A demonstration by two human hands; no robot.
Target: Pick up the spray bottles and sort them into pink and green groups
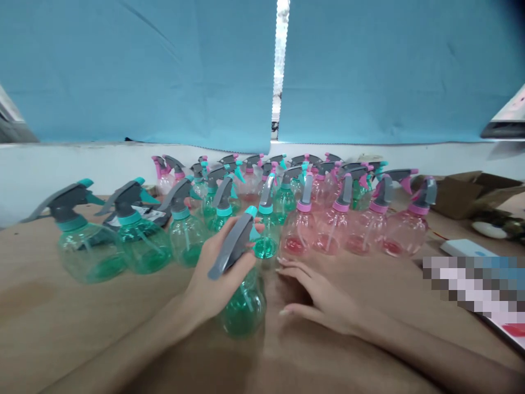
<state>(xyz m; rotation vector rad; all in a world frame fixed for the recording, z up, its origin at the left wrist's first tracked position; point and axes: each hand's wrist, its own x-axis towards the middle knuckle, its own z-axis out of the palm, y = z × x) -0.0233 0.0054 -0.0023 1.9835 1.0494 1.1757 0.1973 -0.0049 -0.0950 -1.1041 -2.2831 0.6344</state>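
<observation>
My left hand point(223, 268) is wrapped round the neck of a green spray bottle point(244, 309) with a grey and turquoise trigger head. The bottle tilts slightly, and whether its base touches the table cannot be told. To its right, my right hand point(315, 295) hovers low or rests by the wooden table point(353, 361), fingers apart and holding nothing. Just beyond my hands stands another green spray bottle point(266, 238), beside a pink spray bottle point(296, 235) with a pink collar.
Several green spray bottles point(143, 249) stand at the left and several pink ones point(404, 232) at the right, with more rows behind. A cardboard box point(471, 191) and a white box point(467, 247) lie at the right. Blue curtains point(164, 76) hang behind.
</observation>
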